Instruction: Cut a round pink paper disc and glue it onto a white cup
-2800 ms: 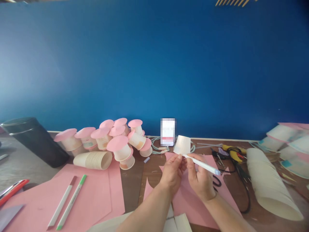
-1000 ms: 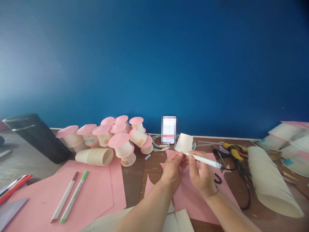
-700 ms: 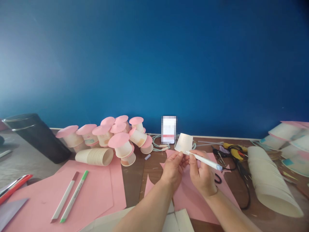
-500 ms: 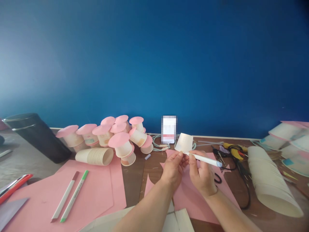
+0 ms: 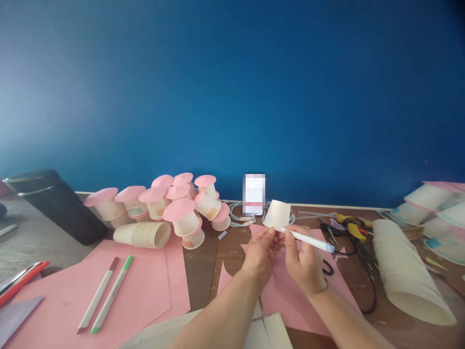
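Observation:
My left hand (image 5: 262,252) pinches the rim of a white paper cup (image 5: 278,214), which is turned bottom up. In my right hand (image 5: 302,261) is a white marker pen (image 5: 311,240) with a pale blue end; its tip meets the cup's lower side near the rim. Below both hands lies a cut pink paper sheet (image 5: 290,310). A small pale lilac pen cap (image 5: 222,235) rests on the brown table left of my hands. Black scissor handles (image 5: 328,267) show partly behind my right hand.
Several cups topped with pink discs (image 5: 179,211) stand at the back left, near a stack of paper cups (image 5: 142,235) and a black bottle (image 5: 60,206). Two markers (image 5: 112,294) lie on pink paper. On the right are a long cup stack (image 5: 410,271) and yellow-handled pliers (image 5: 358,225).
The marker tip has shifted slightly to the right along the cup near its rim. Both hands stay in nearly the same place, and the cup is still held.

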### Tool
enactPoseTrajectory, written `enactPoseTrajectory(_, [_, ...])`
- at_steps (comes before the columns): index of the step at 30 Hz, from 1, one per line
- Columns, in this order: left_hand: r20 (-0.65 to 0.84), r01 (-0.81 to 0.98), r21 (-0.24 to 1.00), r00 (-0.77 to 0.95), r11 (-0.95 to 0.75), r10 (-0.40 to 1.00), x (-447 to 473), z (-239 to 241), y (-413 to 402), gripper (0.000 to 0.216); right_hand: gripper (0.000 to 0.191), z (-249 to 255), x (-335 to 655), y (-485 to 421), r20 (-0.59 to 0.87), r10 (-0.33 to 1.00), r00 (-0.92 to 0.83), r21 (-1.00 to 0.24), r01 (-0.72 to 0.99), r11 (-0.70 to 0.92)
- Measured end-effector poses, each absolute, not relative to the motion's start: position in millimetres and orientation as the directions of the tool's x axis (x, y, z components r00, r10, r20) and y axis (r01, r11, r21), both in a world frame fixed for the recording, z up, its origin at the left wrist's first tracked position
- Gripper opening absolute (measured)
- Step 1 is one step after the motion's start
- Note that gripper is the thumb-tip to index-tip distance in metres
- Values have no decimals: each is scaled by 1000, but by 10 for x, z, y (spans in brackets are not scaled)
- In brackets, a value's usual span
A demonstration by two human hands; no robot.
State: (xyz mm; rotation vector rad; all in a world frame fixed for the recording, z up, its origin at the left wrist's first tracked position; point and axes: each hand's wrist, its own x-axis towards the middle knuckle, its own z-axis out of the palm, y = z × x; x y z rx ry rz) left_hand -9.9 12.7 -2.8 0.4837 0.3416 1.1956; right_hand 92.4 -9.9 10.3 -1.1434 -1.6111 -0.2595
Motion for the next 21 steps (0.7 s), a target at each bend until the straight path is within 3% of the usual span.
enactPoseTrajectory(21, [-59, -796, 520, 331, 312, 942, -108, 17, 114, 22, 10, 85, 923, -89, 842, 535, 69, -380, 779, 498])
